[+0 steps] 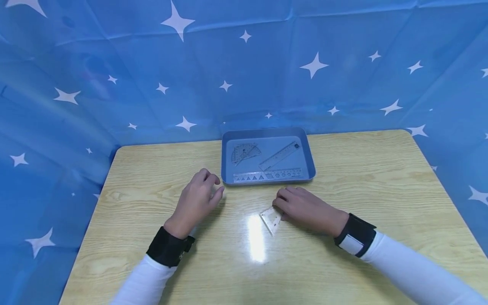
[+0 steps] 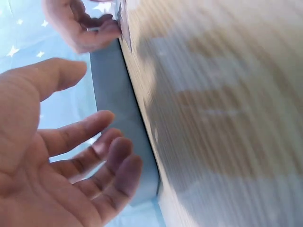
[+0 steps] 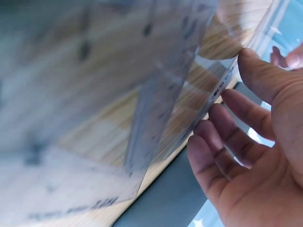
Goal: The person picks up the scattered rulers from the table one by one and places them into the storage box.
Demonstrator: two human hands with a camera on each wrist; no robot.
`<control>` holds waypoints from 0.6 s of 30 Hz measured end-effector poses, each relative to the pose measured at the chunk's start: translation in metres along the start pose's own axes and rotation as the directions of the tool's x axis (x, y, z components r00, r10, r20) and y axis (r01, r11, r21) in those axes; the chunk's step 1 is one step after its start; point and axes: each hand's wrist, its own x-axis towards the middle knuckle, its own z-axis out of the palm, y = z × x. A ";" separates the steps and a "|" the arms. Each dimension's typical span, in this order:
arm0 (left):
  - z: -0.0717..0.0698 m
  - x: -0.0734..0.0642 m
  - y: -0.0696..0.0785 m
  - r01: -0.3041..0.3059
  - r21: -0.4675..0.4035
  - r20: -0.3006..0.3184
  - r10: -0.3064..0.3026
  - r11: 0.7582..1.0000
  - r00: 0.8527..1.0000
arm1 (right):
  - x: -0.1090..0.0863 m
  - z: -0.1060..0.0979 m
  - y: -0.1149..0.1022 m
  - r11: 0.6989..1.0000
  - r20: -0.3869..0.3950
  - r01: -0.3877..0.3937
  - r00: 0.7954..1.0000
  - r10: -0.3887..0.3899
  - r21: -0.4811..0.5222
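Note:
My right hand pinches a clear plastic set square by one edge, low over the table in front of the tray. Seen from the right wrist, the set square fills much of the view, its printed scale and triangular cut-out blurred; thumb and fingertips meet at its far edge. My left hand holds nothing. Its fingers are loosely bent beside the front left corner of the blue tray, and the left wrist view shows its bare palm and spread fingers.
Inside the tray lie a clear protractor, a straight ruler slanting at the right, and a stencil ruler along the front wall. The wooden table reaches back to a blue star-patterned cloth. Glare brightens the tabletop's middle.

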 end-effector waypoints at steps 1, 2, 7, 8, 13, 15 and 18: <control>0.002 -0.002 0.002 0.002 -0.014 0.003 -0.002 1.000 1.000 | 0.001 0.001 0.000 1.000 -0.006 -0.005 1.000 0.005 0.000; 0.004 -0.004 0.003 0.006 -0.023 0.006 -0.006 1.000 1.000 | 0.003 0.002 -0.001 1.000 -0.012 -0.009 1.000 0.009 -0.001; 0.016 -0.011 0.015 -0.004 -0.048 0.046 0.007 0.999 0.999 | 0.007 0.005 -0.003 1.000 -0.055 -0.025 0.998 0.024 0.000; 0.018 -0.012 0.018 -0.005 -0.060 0.062 0.009 0.998 0.998 | 0.007 0.005 -0.003 1.000 -0.060 -0.029 0.998 0.029 -0.001; 0.028 -0.013 0.034 0.022 -0.167 0.169 0.007 0.986 0.986 | 0.010 0.008 -0.007 0.997 -0.051 -0.073 0.996 0.074 0.017; 0.031 -0.013 0.040 0.033 -0.189 0.206 0.007 0.981 0.978 | 0.011 0.008 -0.009 0.996 -0.045 -0.088 0.995 0.089 0.024; 0.036 -0.012 0.048 0.029 -0.182 0.246 0.017 0.983 0.969 | 0.012 0.007 -0.011 0.995 -0.041 -0.098 0.994 0.099 0.025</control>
